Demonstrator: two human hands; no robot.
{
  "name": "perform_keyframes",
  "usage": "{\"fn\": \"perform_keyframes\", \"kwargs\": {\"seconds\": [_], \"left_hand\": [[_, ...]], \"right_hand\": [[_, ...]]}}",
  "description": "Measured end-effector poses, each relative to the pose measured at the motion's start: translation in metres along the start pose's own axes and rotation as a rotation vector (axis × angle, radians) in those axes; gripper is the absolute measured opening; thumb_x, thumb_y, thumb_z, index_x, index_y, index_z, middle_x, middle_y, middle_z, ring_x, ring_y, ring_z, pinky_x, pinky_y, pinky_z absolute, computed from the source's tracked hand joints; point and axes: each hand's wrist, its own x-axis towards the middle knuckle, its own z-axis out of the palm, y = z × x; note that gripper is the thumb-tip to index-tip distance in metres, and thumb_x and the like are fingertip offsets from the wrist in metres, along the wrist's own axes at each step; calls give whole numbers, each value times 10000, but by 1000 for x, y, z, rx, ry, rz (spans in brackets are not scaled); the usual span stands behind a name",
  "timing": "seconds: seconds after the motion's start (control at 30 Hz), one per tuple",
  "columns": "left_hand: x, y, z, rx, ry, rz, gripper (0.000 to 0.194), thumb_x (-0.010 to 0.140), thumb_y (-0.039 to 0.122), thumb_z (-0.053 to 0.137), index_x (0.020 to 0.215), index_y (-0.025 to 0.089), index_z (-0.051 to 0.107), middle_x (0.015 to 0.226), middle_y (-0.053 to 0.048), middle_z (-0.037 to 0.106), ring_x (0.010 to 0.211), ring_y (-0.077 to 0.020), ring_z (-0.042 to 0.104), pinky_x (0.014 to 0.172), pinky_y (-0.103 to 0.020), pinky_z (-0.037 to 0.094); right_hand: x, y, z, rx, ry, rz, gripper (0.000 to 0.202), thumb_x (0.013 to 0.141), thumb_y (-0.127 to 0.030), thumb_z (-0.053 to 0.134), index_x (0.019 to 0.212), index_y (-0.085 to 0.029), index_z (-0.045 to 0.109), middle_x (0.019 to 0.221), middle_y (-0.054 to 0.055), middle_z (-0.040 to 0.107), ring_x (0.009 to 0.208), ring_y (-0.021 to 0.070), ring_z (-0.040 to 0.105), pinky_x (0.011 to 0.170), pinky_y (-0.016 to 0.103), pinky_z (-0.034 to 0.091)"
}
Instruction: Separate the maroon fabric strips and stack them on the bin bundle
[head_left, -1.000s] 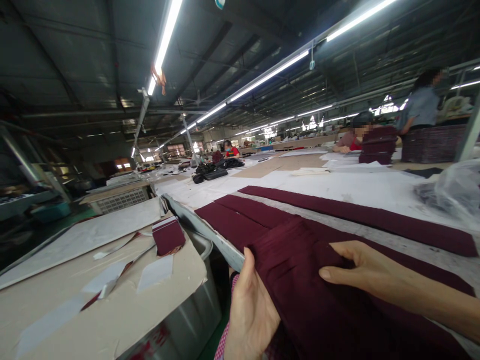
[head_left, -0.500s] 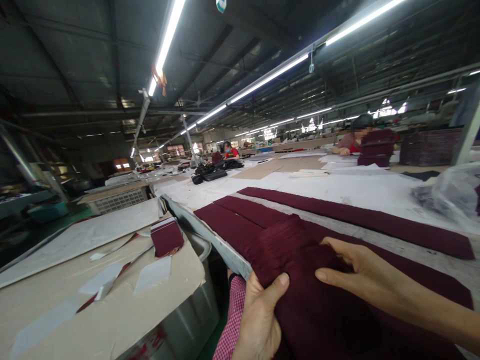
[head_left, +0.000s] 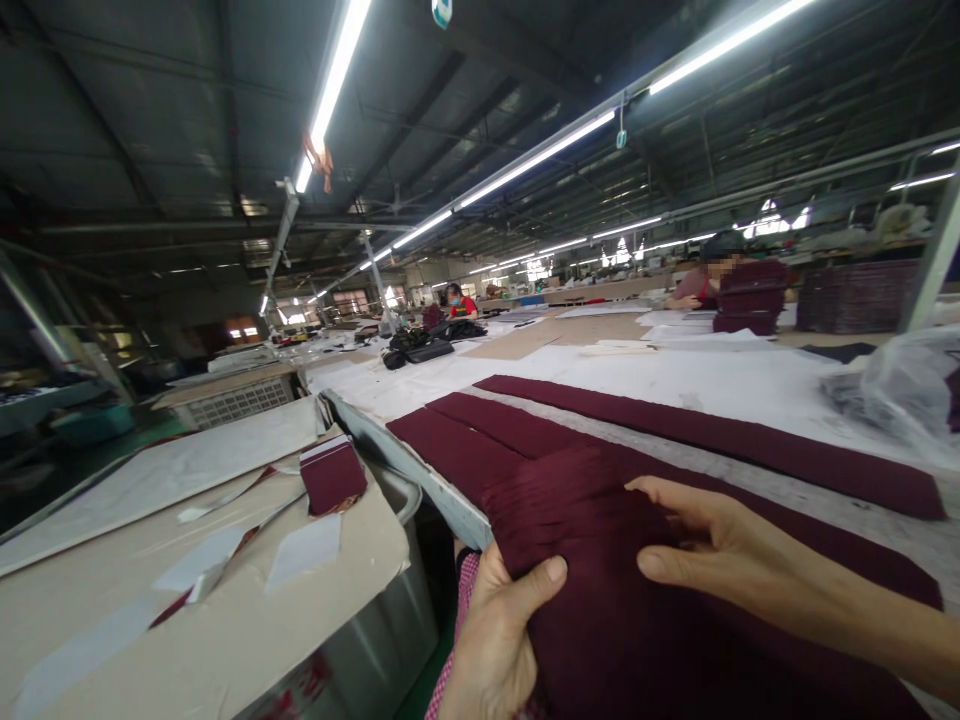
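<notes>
A stack of maroon fabric pieces (head_left: pixel 592 610) is bent up at its end in front of me, its layers fanned along the raised edge. My left hand (head_left: pixel 499 620) pinches its left edge, thumb on top and fingers underneath. Over the right part of the cloth rests my right hand (head_left: pixel 720 545), thumb and forefinger apart. Its other fingers are partly hidden, and I cannot tell how firmly it touches the fabric. Beyond, a long maroon strip stack (head_left: pixel 697 435) lies flat on the table, and a shorter maroon piece (head_left: pixel 450 440) lies at the near edge.
To the left, a board (head_left: pixel 360 590) over a grey bin carries paper scraps and a small maroon fabric stack (head_left: pixel 334 478). White paper (head_left: pixel 600 375) covers the long table. Black cloth (head_left: pixel 420 345) and a plastic bag (head_left: pixel 919 390) lie farther off. Two people work across the table.
My left hand has shifted slightly left and down with the fabric edge. The cloth's raised end has flattened and spread a little, and my right forefinger has stretched leftward.
</notes>
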Motion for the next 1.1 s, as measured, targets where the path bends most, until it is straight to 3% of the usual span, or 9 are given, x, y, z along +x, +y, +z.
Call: {"fn": "perform_keyframes", "kwargs": {"seconds": [0.2,0.3,0.4,0.5,0.6,0.77,0.9,1.1], "left_hand": [[-2,-2,4,-11,0,6,339,640,173,927,950,169,790,989,-116,805,1068,-298,738,1079,-463,512],[-1,2,6,-63,-2,-33,332,764,290,863,1058,162,776,1141,-123,779,1200,-304,679,1123,-449,482],[0,9,8,-134,-61,-172,481,859,400,761,1263,145,706,1304,-144,712,1269,-330,633,1138,-457,474],[0,13,11,-209,0,-255,541,946,455,615,1352,98,644,1288,-184,710,1240,-356,649,1125,-491,484],[-1,15,17,-244,62,-276,548,1005,441,493,1390,66,603,1252,-201,722,1219,-351,664,1123,-494,486],[2,16,19,-233,96,-225,589,978,398,580,1485,109,507,1257,-172,727,1201,-330,677,1113,-483,498],[5,19,15,-181,69,-192,602,948,420,626,1451,98,549,1249,-190,725,1207,-350,670,1105,-510,499],[3,15,17,-228,24,-187,686,911,416,675,1495,107,491,1330,-193,682,1269,-370,626,1139,-524,466]], "right_hand": [[0,1,6,186,-109,37,336,880,-438,758,1143,-228,753,1042,53,727,996,293,671,935,414,558],[-2,-1,7,138,-88,43,309,879,-444,749,1102,-230,756,1035,59,720,1010,311,658,899,415,563],[-2,-7,6,32,-63,42,249,876,-462,738,944,-223,750,926,45,708,925,288,652,811,371,557],[-2,-9,4,-55,-43,20,249,877,-464,727,843,-218,717,859,30,691,826,249,629,761,340,529],[-1,-6,1,-127,-22,3,248,885,-461,711,861,-214,707,897,33,700,816,242,612,756,338,509],[-2,2,-9,-220,-33,-25,226,885,-444,714,842,-224,679,925,29,683,925,273,626,842,352,508],[-1,5,-16,-270,-29,-32,283,902,-486,686,826,-215,656,890,24,660,819,234,568,751,334,471],[2,3,-10,-96,-74,29,338,865,-535,718,854,-202,657,915,38,673,835,250,604,720,332,492]]}}
